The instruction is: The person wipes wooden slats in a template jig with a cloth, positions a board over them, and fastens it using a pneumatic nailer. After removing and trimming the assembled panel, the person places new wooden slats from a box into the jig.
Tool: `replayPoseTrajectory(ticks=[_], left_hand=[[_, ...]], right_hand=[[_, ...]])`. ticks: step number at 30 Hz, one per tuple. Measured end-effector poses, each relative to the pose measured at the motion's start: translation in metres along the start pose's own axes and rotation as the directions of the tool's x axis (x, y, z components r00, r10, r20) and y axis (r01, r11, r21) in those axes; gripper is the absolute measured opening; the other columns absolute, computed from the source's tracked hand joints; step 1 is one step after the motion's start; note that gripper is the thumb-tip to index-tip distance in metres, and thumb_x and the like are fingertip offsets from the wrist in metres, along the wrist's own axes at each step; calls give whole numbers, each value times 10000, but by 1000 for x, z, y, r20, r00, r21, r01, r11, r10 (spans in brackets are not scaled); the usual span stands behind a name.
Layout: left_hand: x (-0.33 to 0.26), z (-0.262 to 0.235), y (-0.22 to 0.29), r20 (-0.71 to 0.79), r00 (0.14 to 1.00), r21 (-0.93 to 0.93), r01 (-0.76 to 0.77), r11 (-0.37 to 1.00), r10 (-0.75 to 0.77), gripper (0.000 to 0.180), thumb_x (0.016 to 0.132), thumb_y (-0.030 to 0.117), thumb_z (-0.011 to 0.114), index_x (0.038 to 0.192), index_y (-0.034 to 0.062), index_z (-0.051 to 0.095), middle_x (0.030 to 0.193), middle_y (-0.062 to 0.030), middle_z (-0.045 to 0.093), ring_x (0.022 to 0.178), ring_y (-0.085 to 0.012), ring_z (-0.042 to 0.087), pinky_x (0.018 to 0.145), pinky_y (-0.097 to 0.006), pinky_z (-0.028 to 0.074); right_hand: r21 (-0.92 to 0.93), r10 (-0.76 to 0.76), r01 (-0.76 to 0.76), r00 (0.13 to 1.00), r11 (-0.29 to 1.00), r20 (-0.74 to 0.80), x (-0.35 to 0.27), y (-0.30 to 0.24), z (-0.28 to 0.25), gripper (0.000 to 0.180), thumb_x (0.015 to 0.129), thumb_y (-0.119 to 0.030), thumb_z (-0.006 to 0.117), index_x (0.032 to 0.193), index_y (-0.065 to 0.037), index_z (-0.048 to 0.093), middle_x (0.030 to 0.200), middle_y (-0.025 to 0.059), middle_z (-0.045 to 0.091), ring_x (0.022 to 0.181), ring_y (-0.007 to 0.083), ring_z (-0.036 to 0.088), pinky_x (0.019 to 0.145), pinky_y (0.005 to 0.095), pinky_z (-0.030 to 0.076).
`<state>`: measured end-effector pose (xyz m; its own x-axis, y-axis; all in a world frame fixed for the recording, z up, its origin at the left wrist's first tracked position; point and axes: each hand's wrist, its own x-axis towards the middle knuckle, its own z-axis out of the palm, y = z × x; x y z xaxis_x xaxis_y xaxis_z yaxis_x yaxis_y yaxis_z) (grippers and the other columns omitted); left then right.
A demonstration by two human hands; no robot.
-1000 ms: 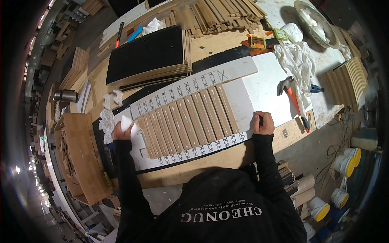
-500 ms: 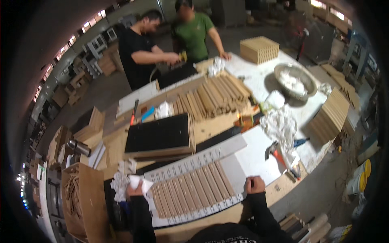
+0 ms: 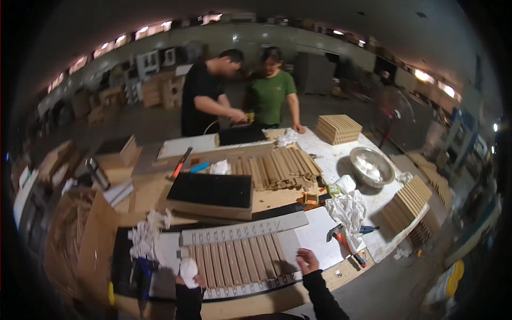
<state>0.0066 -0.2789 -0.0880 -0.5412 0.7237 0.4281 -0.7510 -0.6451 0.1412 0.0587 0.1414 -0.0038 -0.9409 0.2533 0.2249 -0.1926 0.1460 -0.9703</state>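
My left hand (image 3: 199, 281) is closed round a white wad of cloth (image 3: 188, 272) at the near left corner of a row of brown wooden slats (image 3: 237, 262). The slats lie side by side between two pale strips with black marks, the far strip (image 3: 245, 229) and the near strip (image 3: 250, 286). Just past the right end of the row, my right hand (image 3: 308, 261) hovers with loosely bent fingers and nothing visible in them. Crumpled white cloth (image 3: 143, 240) lies left of the slats.
Beyond the slats sit a black-topped stack of panels (image 3: 210, 191) and a pile of loose wood strips (image 3: 277, 168). A hammer (image 3: 341, 240) and white rag (image 3: 346, 208) lie to the right, a metal bowl (image 3: 392, 176) farther back. Two people work across the table. A cardboard box (image 3: 98, 250) stands left.
The view has tilted up and turned. My right hand has loosened from a fist and come nearer the slats' right end. My left hand still grips the white wad, now lower beside the slats.
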Motion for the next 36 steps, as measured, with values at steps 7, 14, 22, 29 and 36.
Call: replayPoseTrajectory(ticks=[7, 14, 22, 29, 36], left_hand=[[34, 81, -99, -435, 830, 311, -227, 923, 351, 555, 831, 536, 369, 1044, 46, 522, 911, -119, 584, 825, -255, 564, 734, -364, 447], [-17, 120, -110, -651, 203, 736, -71, 674, 732, 393, 848, 307, 529, 1105, 11, 499, 999, -136, 565, 960, -244, 523, 832, -329, 410], [-83, 154, -102, -44, 530, 766, 562, -312, 847, 855, 710, 268, 676, 1315, -44, 157, 1230, -250, 322, 1191, -343, 305, 980, -381, 277], [-106, 155, -27, -238, 130, 914, 366, 177, 963, 248, 709, 32, 645, 949, 20, 585, 859, -50, 618, 764, -150, 584, 681, -274, 478], [-145, 151, 122, 113, 319, 909, 349, -227, 941, 518, 653, 235, 702, 1065, 5, 486, 889, -111, 580, 817, -216, 577, 731, -336, 455]], right_hand=[[254, -161, 16, 810, 967, 564, -90, -75, 172, 692, 748, -92, 617, 1309, -8, 219, 1292, 137, 343, 1197, 239, 352, 983, 339, 273], [371, 227, -506, 779, 779, 585, -155, -75, 255, 527, 862, -164, 441, 1314, -6, 222, 1242, 117, 399, 1138, 209, 396, 958, 304, 300], [441, 225, -668, 670, 599, 707, -163, -89, 314, 551, 915, -371, 260, 1322, -2, 217, 1337, 159, 296, 1216, 273, 314, 1023, 342, 231], [541, 60, -717, 624, 439, 779, -147, -102, 328, 591, 879, -372, 382, 1357, -92, 174, 1369, 128, 251, 1225, 238, 315, 1000, 335, 257], [523, 300, -793, 604, 312, 738, -141, -60, 298, 588, 818, -344, 533, 1258, -7, 337, 1174, 107, 475, 883, 154, 496, 877, 277, 372]])
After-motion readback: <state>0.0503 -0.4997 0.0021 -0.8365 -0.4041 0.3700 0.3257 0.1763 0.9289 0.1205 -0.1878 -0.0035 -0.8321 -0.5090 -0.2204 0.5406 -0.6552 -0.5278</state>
